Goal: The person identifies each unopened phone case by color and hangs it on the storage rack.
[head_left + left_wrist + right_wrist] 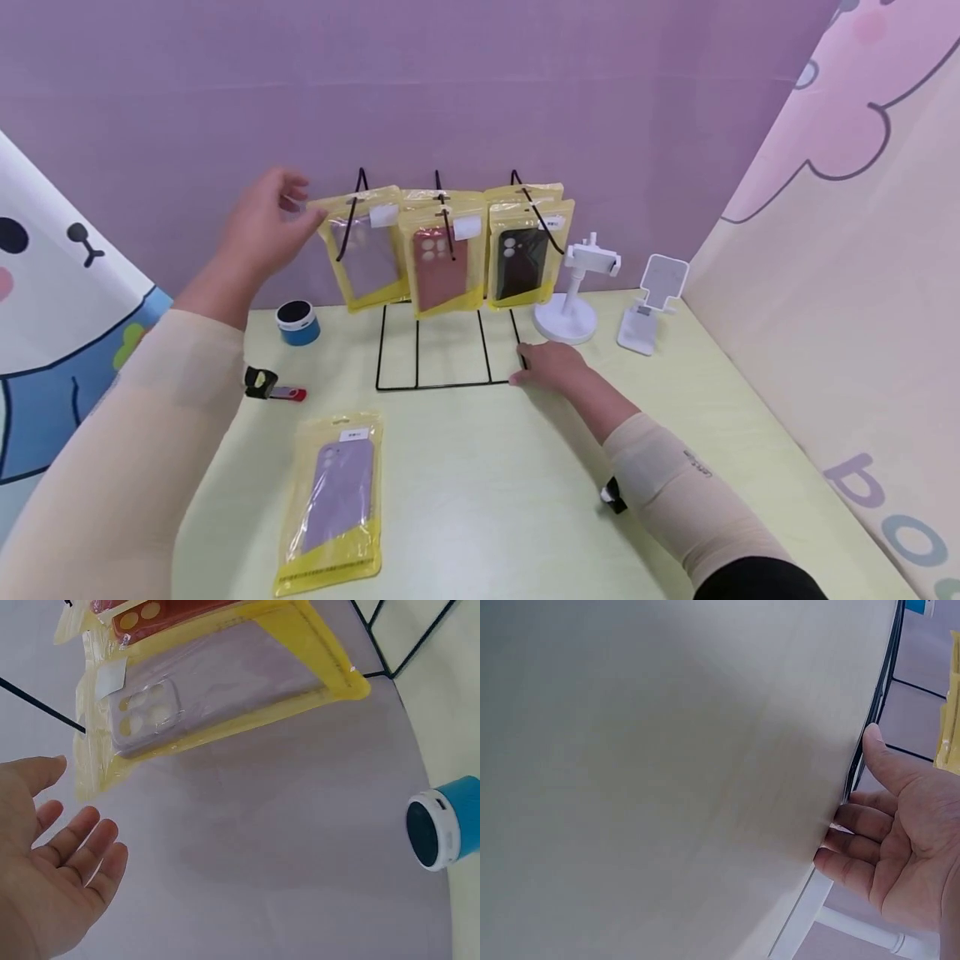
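My left hand (272, 223) is raised beside the left pouch (367, 254), a yellow-edged clear packet with a pale phone case inside. In the left wrist view its fingers are loosely spread, with a small gap to the pouch top. That pouch hangs from a hook of the black wire rack (435, 387). A pouch with a pinkish-red case (441, 275) and one with a black case (521, 262) hang to its right, with more pouches partly hidden behind. My right hand (555, 367) holds the front right corner of the rack's base, its thumb against the wire (853, 769).
A pouch with a purple phone case (337, 492) lies at the front left of the table. Left of the rack are a blue round speaker (298, 323) and a red USB stick (288, 393). On the right stand two white phone stands (566, 318), (639, 329).
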The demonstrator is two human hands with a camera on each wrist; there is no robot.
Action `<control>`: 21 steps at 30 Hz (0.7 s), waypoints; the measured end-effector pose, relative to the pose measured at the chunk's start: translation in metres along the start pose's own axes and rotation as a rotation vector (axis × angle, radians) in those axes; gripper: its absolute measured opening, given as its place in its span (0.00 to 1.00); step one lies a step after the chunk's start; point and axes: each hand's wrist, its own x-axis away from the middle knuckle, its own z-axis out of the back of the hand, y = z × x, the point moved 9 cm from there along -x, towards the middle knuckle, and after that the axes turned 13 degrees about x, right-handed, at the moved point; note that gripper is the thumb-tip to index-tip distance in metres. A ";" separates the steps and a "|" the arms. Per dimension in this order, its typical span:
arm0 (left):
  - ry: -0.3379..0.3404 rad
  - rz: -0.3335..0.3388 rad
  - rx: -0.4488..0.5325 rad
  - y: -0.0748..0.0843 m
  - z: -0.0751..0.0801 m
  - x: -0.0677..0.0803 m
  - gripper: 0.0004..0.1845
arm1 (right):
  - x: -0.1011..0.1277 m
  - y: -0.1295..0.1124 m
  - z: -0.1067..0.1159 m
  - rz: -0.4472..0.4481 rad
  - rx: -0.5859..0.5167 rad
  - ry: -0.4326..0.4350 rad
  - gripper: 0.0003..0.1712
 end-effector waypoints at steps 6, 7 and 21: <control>-0.039 0.019 -0.059 -0.022 -0.006 0.022 0.34 | -0.001 0.001 -0.001 0.003 -0.009 0.004 0.41; -0.054 0.028 -0.079 -0.027 -0.009 0.027 0.33 | -0.001 0.001 -0.002 0.002 -0.010 0.004 0.42; -0.544 -0.074 -0.287 -0.075 -0.099 0.099 0.17 | -0.003 0.004 -0.004 -0.015 -0.039 -0.002 0.41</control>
